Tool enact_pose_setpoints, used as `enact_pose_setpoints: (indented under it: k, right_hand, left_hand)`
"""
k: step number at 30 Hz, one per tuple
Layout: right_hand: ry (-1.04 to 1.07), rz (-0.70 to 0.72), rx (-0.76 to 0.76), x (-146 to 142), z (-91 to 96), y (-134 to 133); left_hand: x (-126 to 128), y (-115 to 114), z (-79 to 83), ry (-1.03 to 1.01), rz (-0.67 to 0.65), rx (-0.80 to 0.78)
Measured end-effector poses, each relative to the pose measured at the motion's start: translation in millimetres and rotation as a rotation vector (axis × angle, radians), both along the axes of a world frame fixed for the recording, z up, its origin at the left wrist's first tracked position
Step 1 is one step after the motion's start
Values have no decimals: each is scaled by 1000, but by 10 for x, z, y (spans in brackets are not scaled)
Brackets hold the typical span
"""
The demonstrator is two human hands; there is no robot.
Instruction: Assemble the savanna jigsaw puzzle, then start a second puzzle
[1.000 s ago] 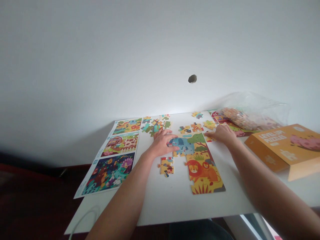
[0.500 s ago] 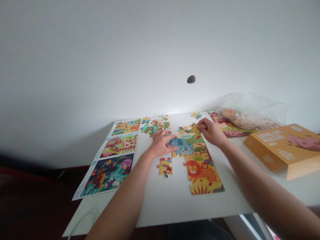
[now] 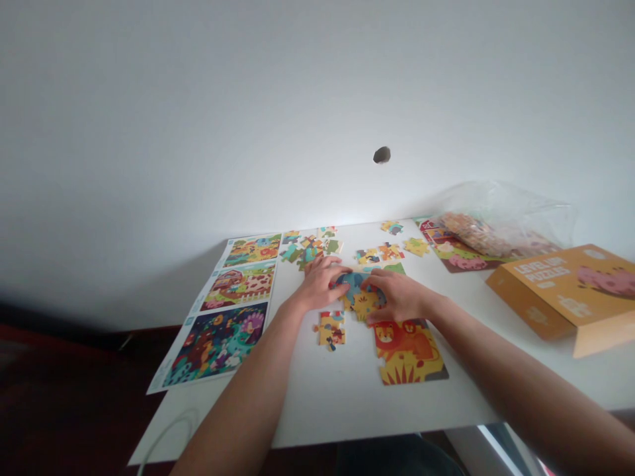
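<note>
My right hand [image 3: 397, 295] is over the middle of the partly joined jigsaw puzzle [image 3: 411, 354]. Between its thumb and fingers is a yellow puzzle piece [image 3: 363, 305] with a small plant on it, set against the lower edge of the blue elephant section [image 3: 351, 281]. My left hand [image 3: 322, 283] lies at that section's left side, fingers spread, thumb touching the elephant. The orange lions show below my right hand, which hides part of the picture above them. Two joined pieces [image 3: 331, 330] lie just below my left hand.
Loose puzzle pieces [image 3: 310, 251] lie beyond my left hand, and a yellow piece [image 3: 417, 246] at the back right. A picture sheet [image 3: 215, 330] is on the left. To the right are a clear bag of pieces [image 3: 506, 225] and an orange puzzle box [image 3: 560, 291].
My right hand has come from the pieces at the back down to the elephant section, now with a yellow piece. The left hand has stayed nearly in place.
</note>
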State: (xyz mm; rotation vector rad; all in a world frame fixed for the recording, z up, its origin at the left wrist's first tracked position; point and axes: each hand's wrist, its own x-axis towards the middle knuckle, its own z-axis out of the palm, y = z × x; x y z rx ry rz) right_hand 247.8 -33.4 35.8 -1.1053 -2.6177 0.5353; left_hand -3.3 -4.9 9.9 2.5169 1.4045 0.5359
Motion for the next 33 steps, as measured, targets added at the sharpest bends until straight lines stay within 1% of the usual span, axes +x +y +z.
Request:
enact_pose_setpoints:
  k: [3,10,17,24,28,33]
  right_hand:
    - [-34,1,-5,-30,13,-28]
    - [-37,45,-2,-185,53,-148]
    - [-29,69,5,-184,34,-164]
    - [-11,100,-18,-230,69,-214]
    - [55,100,-5,-137,53,-138]
    - [121,-7,6,119,-5,106]
  left_hand:
    - [-2,-2,14,-6,-1,-19]
    - [-5,5,2,-4,-12,6]
    - [-8,-3,3,0,-21,12]
    - [-11,1,-6,1,-20,13]
    - [-15,-3,0,0,-23,6]
    - [-18,-18,31,-23,-71,19]
